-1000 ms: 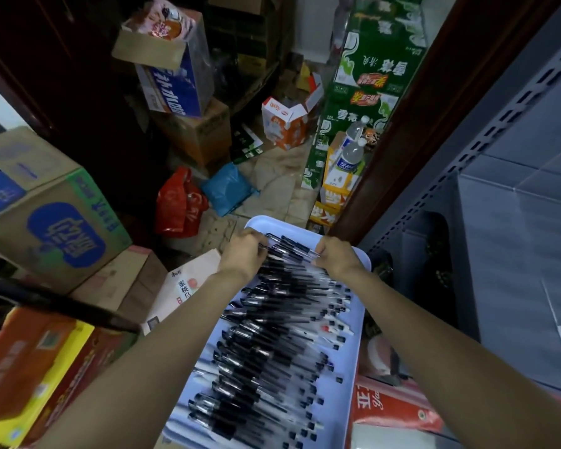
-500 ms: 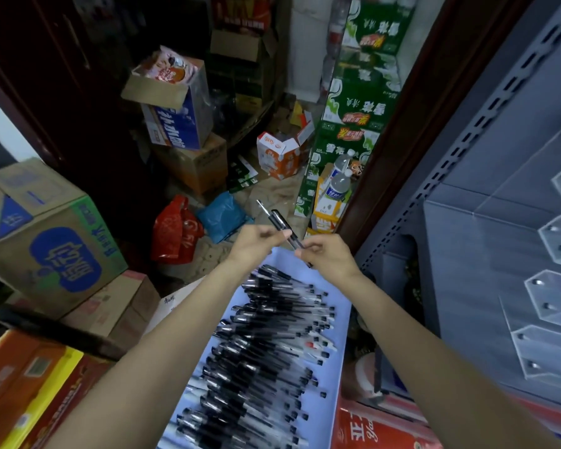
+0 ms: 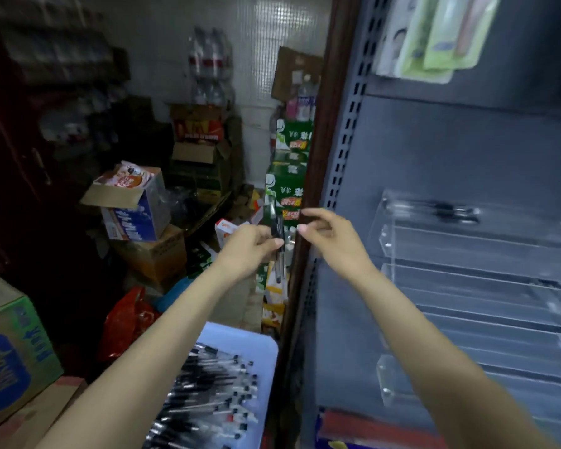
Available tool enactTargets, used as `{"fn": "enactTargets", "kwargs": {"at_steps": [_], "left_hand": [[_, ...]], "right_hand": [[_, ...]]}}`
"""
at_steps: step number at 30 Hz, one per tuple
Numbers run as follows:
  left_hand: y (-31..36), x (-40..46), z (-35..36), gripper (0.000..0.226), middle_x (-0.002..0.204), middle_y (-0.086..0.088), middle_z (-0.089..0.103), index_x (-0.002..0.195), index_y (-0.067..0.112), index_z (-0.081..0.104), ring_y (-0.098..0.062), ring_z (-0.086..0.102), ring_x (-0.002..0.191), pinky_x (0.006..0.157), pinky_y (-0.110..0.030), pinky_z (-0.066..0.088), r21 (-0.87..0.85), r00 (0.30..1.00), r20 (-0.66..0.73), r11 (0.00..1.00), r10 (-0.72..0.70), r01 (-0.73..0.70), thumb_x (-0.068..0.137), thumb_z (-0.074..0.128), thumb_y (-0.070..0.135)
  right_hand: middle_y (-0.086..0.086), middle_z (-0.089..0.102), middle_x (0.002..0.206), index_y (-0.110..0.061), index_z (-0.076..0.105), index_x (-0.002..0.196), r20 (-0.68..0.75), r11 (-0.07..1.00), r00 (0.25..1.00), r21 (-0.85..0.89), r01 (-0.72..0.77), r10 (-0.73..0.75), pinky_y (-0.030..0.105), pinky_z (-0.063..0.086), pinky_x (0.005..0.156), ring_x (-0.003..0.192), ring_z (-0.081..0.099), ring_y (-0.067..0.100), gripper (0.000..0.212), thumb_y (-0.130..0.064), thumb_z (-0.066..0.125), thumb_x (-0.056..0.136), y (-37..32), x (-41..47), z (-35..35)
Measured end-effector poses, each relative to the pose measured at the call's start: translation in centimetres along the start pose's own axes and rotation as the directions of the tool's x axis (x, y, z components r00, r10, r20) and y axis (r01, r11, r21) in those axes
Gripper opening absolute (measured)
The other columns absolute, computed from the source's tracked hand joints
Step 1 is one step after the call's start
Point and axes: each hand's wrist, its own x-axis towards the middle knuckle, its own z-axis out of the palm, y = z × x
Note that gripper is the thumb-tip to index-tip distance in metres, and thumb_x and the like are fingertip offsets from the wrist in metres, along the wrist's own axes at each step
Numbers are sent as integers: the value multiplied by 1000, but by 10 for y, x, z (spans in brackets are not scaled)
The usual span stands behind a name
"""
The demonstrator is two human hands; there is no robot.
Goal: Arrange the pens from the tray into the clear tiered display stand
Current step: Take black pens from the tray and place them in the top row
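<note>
My left hand point(image 3: 250, 251) has lifted a few pens point(image 3: 277, 233) off the tray point(image 3: 266, 348), fingers pinching them upright, my right hand point(image 3: 329, 236) loosely spread, free to load the stand point(image 3: 467, 254) at right

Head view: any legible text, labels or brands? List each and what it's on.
None reads cleanly; the frame is motion-blurred.
Green cartons: white characters and red-yellow labels, blurred.
Blue-sided open box: white lettering, unreadable.
Large carton: blue oval logo, characters unreadable.
Small orange-white box: orange logo, too small.
Hanging packages: print blurred.
Pens in the tray: no readable markings.
</note>
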Motion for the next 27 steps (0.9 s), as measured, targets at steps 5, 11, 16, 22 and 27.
{"fn": "enactTargets", "kwargs": {"at_steps": [5,11,16,22,27], "left_hand": [[81,13,45,22,67,-4,60,70,15,56,-14,56,67,63,-25,39,216,977,71,954,199,-210,92,57,20],[135,29,96,14,68,6,62,81,17,65,-9,57,67,60,-17,39,273,949,7,913,314,-304,90,60,26],[159,42,121,19,78,-4,60,94,12,69,-20,55,74,67,-33,44,365,910,-230,897,346,-249,93,55,26],[176,47,149,23,83,-15,52,100,-4,63,-30,51,85,71,-32,33,372,933,-211,907,291,-199,96,43,8],[177,51,148,29,99,-4,55,122,8,59,-18,53,93,78,-19,35,378,916,-276,909,290,-174,95,48,12]], "right_hand": [[-7,63,82,-13,62,114,-19,991,996,96,92,-91,11,49,59,64,61,-7,22,-9,55,93,-2,-4,-86],[5,68,78,-14,65,80,-126,956,986,258,142,-112,14,54,68,65,67,5,17,2,63,84,22,-17,-172],[3,68,79,-10,64,86,-373,937,928,317,149,-22,15,55,74,71,68,9,7,-3,63,86,59,-13,-239],[2,67,79,-8,64,90,-358,962,933,268,55,46,20,53,82,71,66,6,6,-4,64,86,89,5,-272],[-1,66,73,-19,63,74,-270,993,962,118,-5,37,26,49,79,73,66,13,18,-5,66,83,96,17,-269]]}}
